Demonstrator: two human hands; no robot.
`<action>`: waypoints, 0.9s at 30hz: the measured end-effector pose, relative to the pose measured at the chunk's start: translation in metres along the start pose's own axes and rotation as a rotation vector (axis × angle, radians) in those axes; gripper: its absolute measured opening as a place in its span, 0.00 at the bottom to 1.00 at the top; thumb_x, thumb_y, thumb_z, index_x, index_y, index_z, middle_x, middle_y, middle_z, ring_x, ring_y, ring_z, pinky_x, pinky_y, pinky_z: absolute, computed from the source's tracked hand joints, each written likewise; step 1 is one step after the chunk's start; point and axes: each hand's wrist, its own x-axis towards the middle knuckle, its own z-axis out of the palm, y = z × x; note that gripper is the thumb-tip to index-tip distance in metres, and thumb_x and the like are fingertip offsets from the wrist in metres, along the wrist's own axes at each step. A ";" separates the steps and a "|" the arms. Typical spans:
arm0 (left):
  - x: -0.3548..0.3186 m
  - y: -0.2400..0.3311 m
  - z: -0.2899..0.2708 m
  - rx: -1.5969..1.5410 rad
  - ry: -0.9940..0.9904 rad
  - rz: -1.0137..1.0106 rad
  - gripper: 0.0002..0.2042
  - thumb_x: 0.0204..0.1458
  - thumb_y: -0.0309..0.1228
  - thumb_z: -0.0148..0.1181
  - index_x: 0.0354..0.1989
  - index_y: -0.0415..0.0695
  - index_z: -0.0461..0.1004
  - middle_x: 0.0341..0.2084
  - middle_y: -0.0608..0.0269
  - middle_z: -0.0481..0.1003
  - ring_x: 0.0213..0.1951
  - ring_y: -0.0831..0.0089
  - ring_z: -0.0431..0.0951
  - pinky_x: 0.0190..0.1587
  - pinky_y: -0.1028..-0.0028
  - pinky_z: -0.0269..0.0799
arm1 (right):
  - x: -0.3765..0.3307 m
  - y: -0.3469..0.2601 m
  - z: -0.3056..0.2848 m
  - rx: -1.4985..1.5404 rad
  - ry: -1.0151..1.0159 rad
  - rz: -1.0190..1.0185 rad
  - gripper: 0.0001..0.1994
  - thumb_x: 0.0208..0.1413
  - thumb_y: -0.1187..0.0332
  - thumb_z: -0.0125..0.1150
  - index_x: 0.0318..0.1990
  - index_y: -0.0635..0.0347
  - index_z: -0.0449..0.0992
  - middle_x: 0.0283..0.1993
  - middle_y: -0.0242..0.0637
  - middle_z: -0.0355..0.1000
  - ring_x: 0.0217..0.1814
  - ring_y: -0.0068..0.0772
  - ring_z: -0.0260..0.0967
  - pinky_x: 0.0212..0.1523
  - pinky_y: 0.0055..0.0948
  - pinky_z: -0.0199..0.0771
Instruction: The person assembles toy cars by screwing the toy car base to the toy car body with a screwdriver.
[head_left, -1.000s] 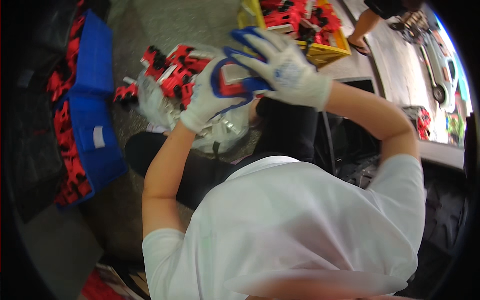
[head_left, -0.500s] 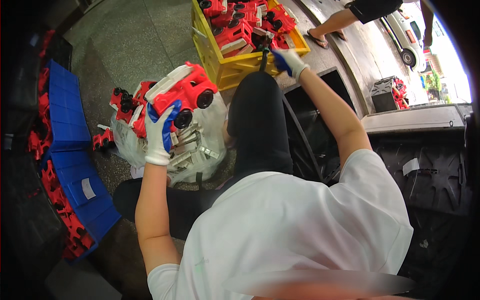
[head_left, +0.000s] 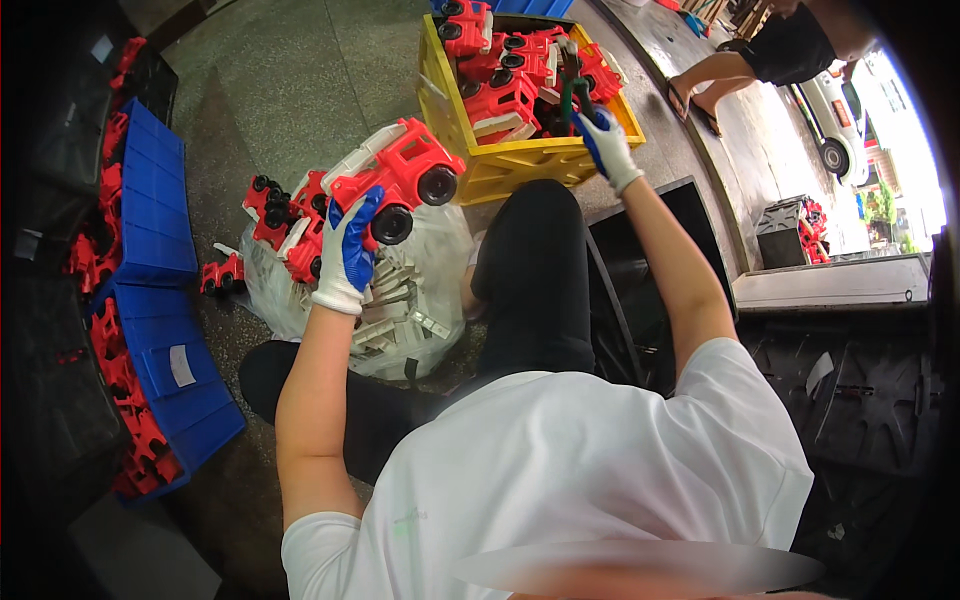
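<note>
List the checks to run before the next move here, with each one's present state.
1. Left hand grips the red toy truck: ok.
2. Truck's two near wheels in place: ok.
3. Right hand in the yellow crate, on a dark tool: ok; grip cannot tell.
4. Room left in crate: not ok, piled with trucks.
5. Clear bag of white parts within reach: ok.

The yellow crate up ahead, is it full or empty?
Full. The yellow crate is heaped above its rim with red toy trucks, and the right hand reaches into it.
</note>
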 end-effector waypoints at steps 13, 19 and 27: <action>-0.002 0.015 0.003 -0.115 0.087 -0.007 0.20 0.48 0.21 0.60 0.52 0.36 0.66 0.46 0.56 0.73 0.48 0.69 0.75 0.51 0.72 0.73 | 0.019 -0.034 0.102 0.481 -0.374 0.288 0.12 0.57 0.63 0.57 0.41 0.62 0.74 0.33 0.35 0.76 0.31 0.28 0.74 0.28 0.23 0.71; -0.002 0.016 0.016 0.134 0.025 0.163 0.20 0.50 0.23 0.61 0.52 0.39 0.67 0.45 0.60 0.73 0.46 0.73 0.75 0.50 0.74 0.72 | 0.125 0.016 0.111 -0.001 0.177 0.007 0.21 0.48 0.51 0.61 0.33 0.65 0.78 0.27 0.47 0.75 0.30 0.39 0.74 0.32 0.34 0.70; -0.015 0.029 -0.007 0.040 0.183 -0.030 0.19 0.50 0.23 0.60 0.51 0.35 0.68 0.42 0.58 0.75 0.43 0.72 0.77 0.47 0.75 0.74 | 0.070 0.019 0.094 0.562 -0.682 0.459 0.13 0.58 0.61 0.56 0.43 0.62 0.73 0.37 0.37 0.74 0.38 0.29 0.74 0.39 0.27 0.74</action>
